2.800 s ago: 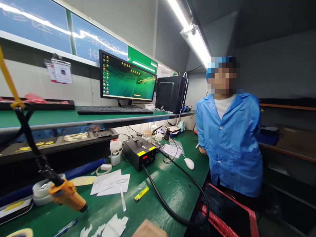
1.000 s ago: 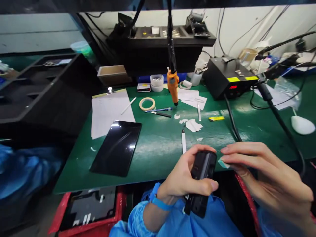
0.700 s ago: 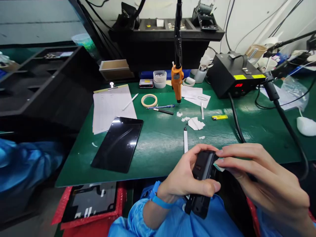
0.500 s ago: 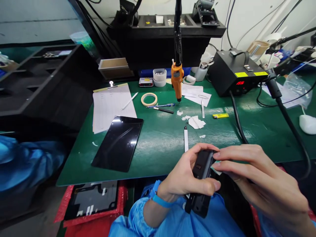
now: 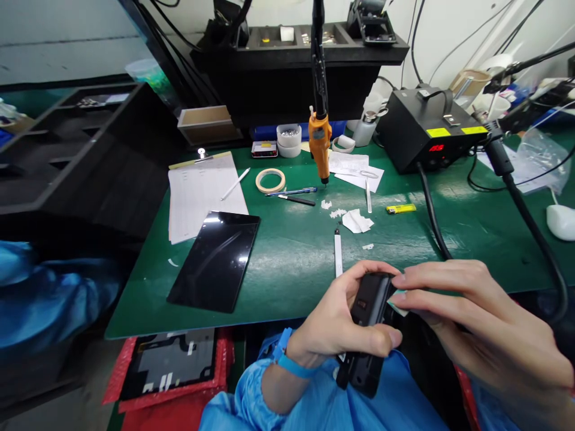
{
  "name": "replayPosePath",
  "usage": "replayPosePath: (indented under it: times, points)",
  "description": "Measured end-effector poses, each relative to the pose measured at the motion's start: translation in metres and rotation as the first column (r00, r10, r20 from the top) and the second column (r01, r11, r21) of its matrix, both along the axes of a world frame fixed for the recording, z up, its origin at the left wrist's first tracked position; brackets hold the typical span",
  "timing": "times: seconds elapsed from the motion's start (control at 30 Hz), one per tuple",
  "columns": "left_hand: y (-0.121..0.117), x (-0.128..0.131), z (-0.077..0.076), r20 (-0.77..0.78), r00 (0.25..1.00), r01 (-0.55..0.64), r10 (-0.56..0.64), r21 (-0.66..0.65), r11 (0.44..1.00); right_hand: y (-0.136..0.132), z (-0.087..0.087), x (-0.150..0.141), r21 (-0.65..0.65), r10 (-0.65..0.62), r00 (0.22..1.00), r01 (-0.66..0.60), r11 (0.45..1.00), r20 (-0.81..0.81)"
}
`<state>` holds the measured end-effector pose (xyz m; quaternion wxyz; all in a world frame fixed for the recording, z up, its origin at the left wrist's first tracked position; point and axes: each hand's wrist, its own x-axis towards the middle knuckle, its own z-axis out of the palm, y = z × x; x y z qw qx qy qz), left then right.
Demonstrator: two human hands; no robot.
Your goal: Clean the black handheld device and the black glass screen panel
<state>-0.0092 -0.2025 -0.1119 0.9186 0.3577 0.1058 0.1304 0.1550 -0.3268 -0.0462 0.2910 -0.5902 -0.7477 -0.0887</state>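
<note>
My left hand (image 5: 341,326) is wrapped round a black handheld device (image 5: 366,335) held upright over my lap at the front edge of the green bench mat (image 5: 287,263). My right hand (image 5: 471,323) pinches a small pale green piece (image 5: 398,302) against the device's upper right side. A white slim tool (image 5: 337,254) lies on the mat just beyond my left hand. A black tablet (image 5: 215,260) lies face up to the left.
An orange electric screwdriver (image 5: 320,140) hangs over the mat's middle. Behind are a tape roll (image 5: 270,179), pens (image 5: 291,193), white scraps (image 5: 357,221), a yellow lighter (image 5: 401,208), a paper sheet (image 5: 202,191), a black power unit (image 5: 426,131) with a thick cable, a mouse (image 5: 561,221). A red bin (image 5: 166,371) sits below.
The view swung from a person in a blue coat down to the bench. Over the last second my right hand brought the small piece against the device; my left hand kept hold.
</note>
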Motion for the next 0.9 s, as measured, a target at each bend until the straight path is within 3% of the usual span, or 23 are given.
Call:
replayPosePath:
  times: [0.37,0.47,0.6,0.9]
  points:
    - [-0.0028,-0.0047,-0.0039,-0.03,0.997,0.067,-0.066,0.031,0.997,-0.0047,0.0034,-0.0006,-0.014,0.0,1.0,0.0,1.0,0.023]
    - [-0.002,-0.0056,-0.0026,-0.014,0.998,0.058,-0.057,0.026,0.998,-0.0058,0.0032,-0.0008,0.013,-0.046,0.999,0.046,0.999,0.024]
    - [-0.0015,-0.0071,0.0001,-0.005,0.998,0.055,-0.055,0.02,0.998,-0.0068,0.0056,-0.0006,-0.024,0.002,0.998,-0.001,1.0,0.061]
    - [-0.0016,-0.0057,0.0015,0.004,0.999,0.053,-0.053,0.018,0.998,-0.0078,0.0057,-0.0029,0.007,-0.021,0.993,0.021,1.0,0.116]
